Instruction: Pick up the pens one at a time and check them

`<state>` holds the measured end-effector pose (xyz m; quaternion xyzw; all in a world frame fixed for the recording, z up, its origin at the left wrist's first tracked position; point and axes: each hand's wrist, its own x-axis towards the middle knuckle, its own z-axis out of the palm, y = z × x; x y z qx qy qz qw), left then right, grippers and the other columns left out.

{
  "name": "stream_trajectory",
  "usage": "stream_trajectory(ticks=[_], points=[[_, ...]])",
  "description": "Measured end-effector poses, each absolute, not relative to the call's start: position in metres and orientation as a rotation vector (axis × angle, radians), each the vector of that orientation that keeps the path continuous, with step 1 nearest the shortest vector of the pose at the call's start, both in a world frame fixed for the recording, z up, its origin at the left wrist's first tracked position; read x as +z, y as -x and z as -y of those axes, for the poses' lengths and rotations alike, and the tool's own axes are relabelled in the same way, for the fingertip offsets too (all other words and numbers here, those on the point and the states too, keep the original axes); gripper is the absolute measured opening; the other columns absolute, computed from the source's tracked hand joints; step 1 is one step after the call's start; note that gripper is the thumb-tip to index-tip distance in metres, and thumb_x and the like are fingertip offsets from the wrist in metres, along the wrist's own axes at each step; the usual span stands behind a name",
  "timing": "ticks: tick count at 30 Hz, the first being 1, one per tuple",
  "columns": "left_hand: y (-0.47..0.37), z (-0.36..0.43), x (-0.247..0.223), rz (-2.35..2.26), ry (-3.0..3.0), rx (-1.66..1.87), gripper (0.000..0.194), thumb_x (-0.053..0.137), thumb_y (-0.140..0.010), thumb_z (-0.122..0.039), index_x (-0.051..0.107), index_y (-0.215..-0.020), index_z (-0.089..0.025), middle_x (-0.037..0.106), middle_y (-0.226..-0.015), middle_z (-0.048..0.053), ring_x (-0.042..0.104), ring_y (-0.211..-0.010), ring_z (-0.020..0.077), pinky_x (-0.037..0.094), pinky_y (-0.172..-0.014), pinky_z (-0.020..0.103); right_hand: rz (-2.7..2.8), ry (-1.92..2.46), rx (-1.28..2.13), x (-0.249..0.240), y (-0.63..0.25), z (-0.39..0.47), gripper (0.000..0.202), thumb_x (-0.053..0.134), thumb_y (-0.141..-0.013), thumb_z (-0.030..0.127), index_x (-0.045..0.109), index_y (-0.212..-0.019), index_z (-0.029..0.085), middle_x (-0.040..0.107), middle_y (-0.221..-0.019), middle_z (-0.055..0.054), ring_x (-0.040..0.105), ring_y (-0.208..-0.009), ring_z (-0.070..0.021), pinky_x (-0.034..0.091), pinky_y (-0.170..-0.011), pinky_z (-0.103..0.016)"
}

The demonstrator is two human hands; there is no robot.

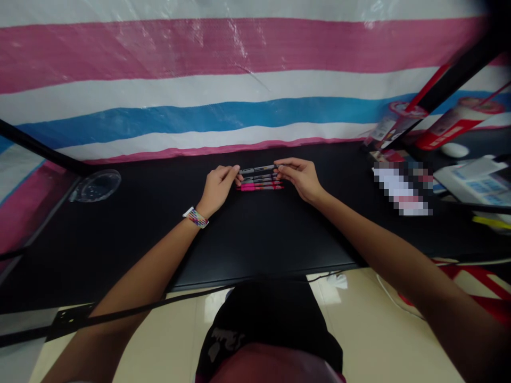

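Observation:
My left hand (221, 185) and my right hand (299, 176) pinch the two ends of a grey pen (257, 169). This pen lies crosswise between my fingertips at the far side of a black table (255, 234). Just below it, on the nearer side, several pens lie side by side in a row, some dark and some pink. The pink pens (259, 186) are nearest to me. Fingers of both hands are close to the ends of that row; whether they touch it I cannot tell.
A clear plastic lid (97, 185) lies at the left. Two drink cups with straws, a red-and-white cup (459, 125) and a clear cup (393, 125), stand at the back right. A white mouse (454, 150) and papers (479, 178) are nearby. A dark cable (191, 292) crosses the table's front edge.

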<state>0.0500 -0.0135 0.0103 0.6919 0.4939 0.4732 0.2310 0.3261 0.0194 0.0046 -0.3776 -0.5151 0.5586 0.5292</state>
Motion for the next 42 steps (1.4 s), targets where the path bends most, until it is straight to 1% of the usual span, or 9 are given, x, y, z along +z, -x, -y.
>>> stream_trajectory(ticks=[3, 7, 15, 18, 22, 27, 30, 36, 42], points=[[-0.050, 0.013, 0.012, -1.351, -1.937, 1.323, 0.037, 0.070, -0.107, -0.050, 0.081, -0.079, -0.028, 0.083, -0.085, 0.003, 0.074, -0.092, 0.0243, 0.058, -0.097, 0.044, 1.232, 0.890, 1.331, 0.006, -0.327, -0.019, 0.024, 0.094, -0.076, 0.037, 0.090, -0.097, 0.024, 0.084, -0.088, -0.005, 0.072, -0.072, -0.0177, 0.066, -0.085, -0.042], [-0.050, 0.015, 0.014, -1.327, -1.961, 1.363, 0.014, 0.077, -0.101, -0.037, 0.084, -0.090, -0.030, 0.085, -0.092, 0.002, 0.075, -0.100, 0.0264, 0.059, -0.100, 0.046, 1.238, 0.899, 1.333, 0.008, -0.329, -0.018, 0.023, 0.094, -0.076, 0.037, 0.089, -0.094, 0.023, 0.083, -0.086, -0.005, 0.071, -0.071, -0.0177, 0.066, -0.082, -0.041], [-0.055, 0.017, 0.012, -1.251, -1.755, 1.457, 0.017, 0.082, -0.099, -0.039, 0.085, -0.111, -0.027, 0.087, -0.105, 0.005, 0.081, -0.098, 0.0224, 0.064, -0.099, 0.042, 1.188, 0.871, 1.421, 0.009, -0.326, -0.018, 0.027, 0.095, -0.077, 0.044, 0.087, -0.094, 0.025, 0.079, -0.085, -0.004, 0.070, -0.075, -0.0183, 0.066, -0.084, -0.042], [-0.058, 0.018, 0.014, -1.208, -1.679, 1.460, 0.019, 0.085, -0.096, -0.038, 0.085, -0.112, -0.026, 0.086, -0.106, 0.006, 0.081, -0.097, 0.0214, 0.066, -0.094, 0.039, 1.169, 0.849, 1.413, 0.010, -0.325, -0.016, 0.026, 0.095, -0.079, 0.044, 0.086, -0.097, 0.028, 0.078, -0.087, -0.003, 0.068, -0.076, -0.0185, 0.066, -0.086, -0.043], [-0.060, 0.019, 0.015, -1.191, -1.667, 1.475, 0.020, 0.088, -0.095, -0.037, 0.084, -0.111, -0.025, 0.086, -0.111, 0.007, 0.081, -0.101, 0.0220, 0.066, -0.098, 0.040, 1.136, 0.813, 1.502, 0.013, -0.325, -0.014, 0.026, 0.094, -0.080, 0.041, 0.086, -0.101, 0.029, 0.077, -0.087, -0.002, 0.068, -0.077, -0.0182, 0.066, -0.087, -0.041], [-0.059, 0.018, 0.012, -1.214, -1.680, 1.478, 0.018, 0.087, -0.095, -0.036, 0.085, -0.110, -0.025, 0.086, -0.111, 0.006, 0.081, -0.101, 0.0223, 0.066, -0.100, 0.042, 1.044, 0.763, 1.853, 0.020, -0.327, -0.012, 0.043, 0.072, -0.090, 0.050, 0.084, -0.123, 0.024, 0.084, -0.110, -0.010, 0.075, -0.091, -0.0241, 0.068, -0.093, -0.044], [-0.059, 0.019, 0.013, -1.224, -1.683, 1.485, 0.017, 0.086, -0.095, -0.035, 0.085, -0.110, -0.025, 0.087, -0.112, 0.006, 0.080, -0.103, 0.0228, 0.066, -0.102, 0.042, 0.968, 0.716, 1.928, 0.021, -0.328, -0.010, 0.045, 0.064, -0.092, 0.042, 0.083, -0.126, 0.020, 0.085, -0.117, -0.012, 0.075, -0.091, -0.0221, 0.068, -0.091, -0.039], [-0.061, 0.019, 0.014, -1.191, -1.666, 1.515, 0.018, 0.088, -0.094, -0.034, 0.086, -0.109, -0.025, 0.087, -0.113, 0.007, 0.081, -0.105, 0.0230, 0.065, -0.103, 0.042, 0.812, 0.704, 1.947, 0.019, -0.323, -0.009, 0.036, 0.067, -0.088, 0.028, 0.082, -0.120, 0.018, 0.083, -0.097, -0.008, 0.073, -0.083, -0.0179, 0.067, -0.090, -0.030], [-0.063, 0.018, 0.011, -1.172, -1.644, 1.526, 0.018, 0.091, -0.092, -0.035, 0.088, -0.107, -0.025, 0.088, -0.109, 0.006, 0.081, -0.100, 0.0220, 0.065, -0.097, 0.039, 0.704, 0.644, 1.959, 0.019, -0.320, -0.007, 0.040, 0.063, -0.093, 0.030, 0.080, -0.126, 0.015, 0.083, -0.096, -0.009, 0.075, -0.085, -0.0185, 0.068, -0.092, -0.031]])
